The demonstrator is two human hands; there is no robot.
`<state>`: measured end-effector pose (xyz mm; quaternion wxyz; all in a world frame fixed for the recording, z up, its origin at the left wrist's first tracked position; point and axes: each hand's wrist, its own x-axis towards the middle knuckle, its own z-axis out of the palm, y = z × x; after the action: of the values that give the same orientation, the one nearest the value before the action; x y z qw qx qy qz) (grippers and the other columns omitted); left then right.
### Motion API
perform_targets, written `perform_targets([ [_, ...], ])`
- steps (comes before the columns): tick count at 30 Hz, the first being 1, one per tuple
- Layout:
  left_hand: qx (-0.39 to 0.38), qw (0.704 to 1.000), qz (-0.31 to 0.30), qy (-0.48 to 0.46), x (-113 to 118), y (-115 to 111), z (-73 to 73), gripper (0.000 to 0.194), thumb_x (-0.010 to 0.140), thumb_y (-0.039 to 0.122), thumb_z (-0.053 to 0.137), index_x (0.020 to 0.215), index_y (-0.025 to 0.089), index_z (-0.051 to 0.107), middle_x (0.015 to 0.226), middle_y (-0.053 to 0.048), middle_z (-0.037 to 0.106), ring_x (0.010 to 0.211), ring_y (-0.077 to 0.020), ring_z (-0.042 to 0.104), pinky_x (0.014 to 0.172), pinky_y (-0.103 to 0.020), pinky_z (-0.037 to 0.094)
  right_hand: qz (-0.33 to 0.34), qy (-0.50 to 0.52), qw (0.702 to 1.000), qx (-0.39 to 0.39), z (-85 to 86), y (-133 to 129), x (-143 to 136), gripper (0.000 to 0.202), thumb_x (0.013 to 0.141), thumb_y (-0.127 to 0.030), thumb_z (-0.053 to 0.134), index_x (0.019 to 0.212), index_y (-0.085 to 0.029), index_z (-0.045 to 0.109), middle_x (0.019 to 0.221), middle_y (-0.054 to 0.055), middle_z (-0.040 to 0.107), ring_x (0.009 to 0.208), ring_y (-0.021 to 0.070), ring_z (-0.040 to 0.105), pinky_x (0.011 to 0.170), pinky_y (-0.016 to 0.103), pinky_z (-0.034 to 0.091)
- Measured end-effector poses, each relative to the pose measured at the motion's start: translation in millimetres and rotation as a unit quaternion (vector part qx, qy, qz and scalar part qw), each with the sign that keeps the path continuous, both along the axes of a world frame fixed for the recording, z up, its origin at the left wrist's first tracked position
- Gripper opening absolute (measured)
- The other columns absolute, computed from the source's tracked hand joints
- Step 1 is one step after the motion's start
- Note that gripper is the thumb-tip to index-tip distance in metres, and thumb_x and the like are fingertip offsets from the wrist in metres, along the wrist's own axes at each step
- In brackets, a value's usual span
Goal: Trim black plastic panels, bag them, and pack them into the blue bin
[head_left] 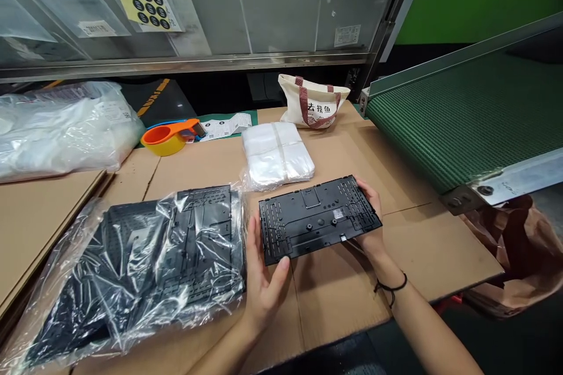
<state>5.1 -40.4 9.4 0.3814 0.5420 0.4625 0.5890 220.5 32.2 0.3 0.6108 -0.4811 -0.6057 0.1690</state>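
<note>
A black plastic panel (319,217) with slotted vents at both ends is held up over the cardboard, tilted toward me. My left hand (266,281) grips its left end, thumb on the near edge and fingers along the side. At the right end my right hand (373,225) holds it, its fingers partly hidden behind and under the panel. Left of my left hand lies a clear plastic bag (149,269) with several similar black panels inside. Beyond the held panel sits a banded stack of clear plastic bags (279,152).
Cardboard (422,246) covers the table. A green conveyor belt (466,105) slopes in at right, above a brown paper bag (523,258). Farther back are a canvas tote (314,105), an orange-handled tape dispenser (169,135) and a large plastic bundle (65,129). Cardboard sheets (39,217) lie left.
</note>
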Motion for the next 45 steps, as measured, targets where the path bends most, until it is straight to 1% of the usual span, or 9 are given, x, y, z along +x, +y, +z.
perform_targets([
  [7, 0.051, 0.995, 0.006, -0.082, 2, 1, -13.1, 0.071, 0.094, 0.040, 0.045, 0.152, 0.037, 0.005, 0.161, 0.002, 0.009, 0.147, -0.0213, 0.010, 0.120, -0.042, 0.016, 0.107, -0.103, 0.988, 0.028, 19.5, -4, 20, 0.019, 0.088, -0.021, 0.055, 0.093, -0.027, 0.073, 0.109, 0.003, 0.072, 0.120, 0.0218, 0.058, 0.112, 0.046, 0.034],
  [12, 0.122, 0.990, -0.035, 0.066, -3, -4, -18.7, 0.069, 0.095, 0.038, 0.041, 0.153, 0.028, 0.004, 0.161, -0.005, 0.014, 0.147, -0.0251, 0.012, 0.120, -0.048, 0.009, 0.037, 0.059, 0.993, -0.094, 9.7, 5, 41, 0.021, 0.066, -0.042, 0.077, 0.065, -0.022, 0.073, 0.070, 0.004, 0.073, 0.068, 0.0220, 0.070, 0.070, 0.035, 0.058],
  [15, 0.141, 0.956, -0.127, 0.226, -3, -10, 5.1, 0.066, 0.092, 0.022, 0.046, 0.151, 0.026, 0.016, 0.151, -0.009, 0.039, 0.138, -0.0230, 0.037, 0.116, -0.044, 0.028, -0.050, 0.100, 0.988, -0.111, -6.6, 13, 48, 0.036, 0.058, -0.051, 0.080, 0.065, -0.017, 0.070, 0.061, 0.004, 0.069, 0.055, 0.0190, 0.064, 0.054, 0.030, 0.054],
  [19, 0.254, 0.842, -0.282, 0.384, 1, -9, 61.4, 0.059, 0.088, 0.015, 0.047, 0.144, 0.024, 0.031, 0.125, -0.008, 0.065, 0.111, -0.0193, 0.062, 0.102, -0.037, 0.047, -0.135, 0.136, 0.975, -0.115, -24.3, 15, 47, 0.045, 0.063, -0.059, 0.075, 0.066, -0.015, 0.064, 0.060, 0.004, 0.065, 0.053, 0.0159, 0.059, 0.050, 0.027, 0.047],
  [25, 0.182, 0.768, -0.215, 0.575, -5, 50, 116.5, 0.032, 0.095, 0.024, 0.041, 0.121, 0.019, 0.058, 0.106, -0.010, 0.071, 0.094, -0.0242, 0.067, 0.081, -0.038, 0.054, -0.136, 0.152, 0.970, -0.136, -21.6, 7, 40, 0.050, 0.060, -0.065, 0.074, 0.065, -0.016, 0.062, 0.061, 0.004, 0.064, 0.055, 0.0172, 0.058, 0.050, 0.028, 0.046],
  [32, 0.004, 0.663, -0.110, 0.740, -21, 149, 82.2, 0.024, 0.087, 0.018, 0.056, 0.110, 0.013, 0.060, 0.110, -0.016, 0.063, 0.101, -0.0289, 0.062, 0.081, -0.036, 0.050, -0.094, 0.149, 0.975, -0.137, -12.9, -1, 31, 0.046, 0.061, -0.060, 0.075, 0.064, -0.016, 0.063, 0.061, 0.006, 0.065, 0.058, 0.0198, 0.061, 0.054, 0.030, 0.049],
  [37, 0.013, 0.646, -0.091, 0.758, -18, 161, 57.8, 0.033, 0.084, 0.003, 0.050, 0.116, 0.010, 0.056, 0.105, -0.020, 0.063, 0.100, -0.0291, 0.061, 0.083, -0.038, 0.047, -0.056, 0.157, 0.977, -0.131, -15.5, -1, 24, 0.048, 0.063, -0.061, 0.073, 0.074, -0.015, 0.068, 0.071, 0.009, 0.070, 0.065, 0.0225, 0.065, 0.061, 0.033, 0.054],
  [40, 0.017, 0.645, -0.088, 0.759, -15, 164, 61.5, 0.038, 0.085, -0.002, 0.041, 0.119, 0.009, 0.055, 0.100, -0.020, 0.065, 0.096, -0.0286, 0.063, 0.083, -0.040, 0.046, -0.038, 0.164, 0.977, -0.128, -19.1, 1, 22, 0.050, 0.063, -0.062, 0.073, 0.078, -0.014, 0.070, 0.076, 0.010, 0.072, 0.069, 0.0236, 0.067, 0.065, 0.035, 0.055],
  [45, 0.002, 0.656, -0.095, 0.749, -15, 179, 73.1, 0.024, 0.082, -0.003, 0.046, 0.082, 0.011, 0.066, 0.089, -0.019, 0.068, 0.092, -0.0283, 0.065, 0.079, -0.036, 0.045, -0.027, 0.167, 0.977, -0.127, -24.9, 2, 22, 0.050, 0.064, -0.062, 0.072, 0.078, -0.014, 0.070, 0.079, 0.012, 0.074, 0.073, 0.0255, 0.069, 0.070, 0.039, 0.057],
])
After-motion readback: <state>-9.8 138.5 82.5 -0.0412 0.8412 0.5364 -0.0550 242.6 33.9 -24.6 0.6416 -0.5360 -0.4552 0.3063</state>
